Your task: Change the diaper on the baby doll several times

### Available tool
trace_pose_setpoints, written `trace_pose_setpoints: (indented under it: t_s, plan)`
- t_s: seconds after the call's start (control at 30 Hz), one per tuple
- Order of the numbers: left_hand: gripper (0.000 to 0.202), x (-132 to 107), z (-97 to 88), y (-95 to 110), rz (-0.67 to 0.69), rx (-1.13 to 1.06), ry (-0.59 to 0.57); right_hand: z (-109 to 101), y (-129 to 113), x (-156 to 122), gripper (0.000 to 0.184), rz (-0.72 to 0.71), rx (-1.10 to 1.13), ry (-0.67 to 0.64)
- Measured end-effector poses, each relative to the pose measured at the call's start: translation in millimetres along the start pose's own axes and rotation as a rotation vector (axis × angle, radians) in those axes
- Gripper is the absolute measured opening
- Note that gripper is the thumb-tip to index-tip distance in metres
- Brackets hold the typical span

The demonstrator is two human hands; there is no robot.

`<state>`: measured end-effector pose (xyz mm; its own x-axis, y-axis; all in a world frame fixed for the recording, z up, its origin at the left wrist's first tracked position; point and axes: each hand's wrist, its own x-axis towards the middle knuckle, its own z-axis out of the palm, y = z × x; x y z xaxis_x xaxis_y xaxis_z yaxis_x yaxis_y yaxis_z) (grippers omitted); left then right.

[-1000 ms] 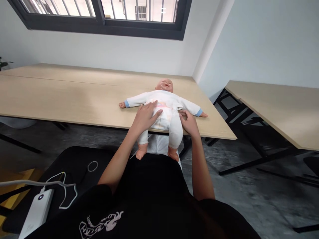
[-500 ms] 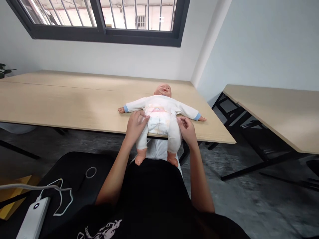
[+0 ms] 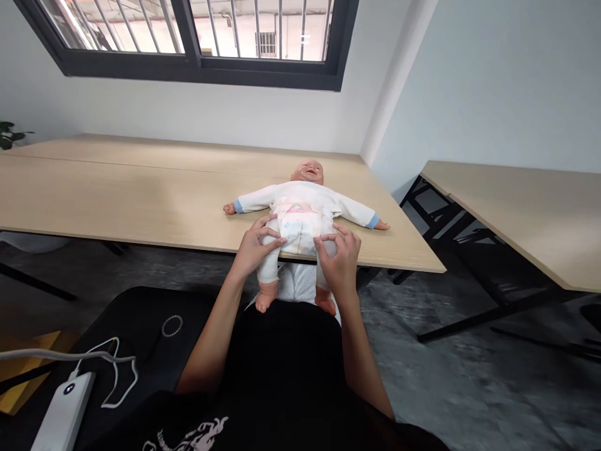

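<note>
My right hand (image 3: 341, 255) has moved inward over the doll's thigh.
On the counter (image 3: 178, 200), I see the doll (image 3: 312, 191) face-up in its diaper (image 3: 298, 228); right and left hand (image 3: 253, 249) curve over its thighs, pinching or not I can't tell.

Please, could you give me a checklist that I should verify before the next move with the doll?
1. Doll on its back on the table: ok.
2. Diaper covering the doll's front: ok.
3. Left hand at one thigh, beside the diaper: ok.
4. Right hand at the other thigh: ok.
5. Feet supported by the table: not ok, they are beyond its near edge.
6. Diaper's back smooth: cannot tell, hidden.
</note>
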<state>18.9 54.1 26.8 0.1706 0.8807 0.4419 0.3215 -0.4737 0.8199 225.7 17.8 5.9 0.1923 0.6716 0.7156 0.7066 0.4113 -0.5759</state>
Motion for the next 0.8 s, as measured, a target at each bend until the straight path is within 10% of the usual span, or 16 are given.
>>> trace_pose_setpoints:
  t_s: [0.4,0.8]
  plan:
    - [0.013,-2.5,-2.7,1.7,0.065,-0.032,0.163,-0.1,4.6,-1.2,0.025,-0.02,0.007,0.055]
    - [0.009,-8.4,4.1,3.4,0.074,0.205,-0.005,-7.7,12.7,-15.1,0.022,-0.068,-0.04,-0.139]
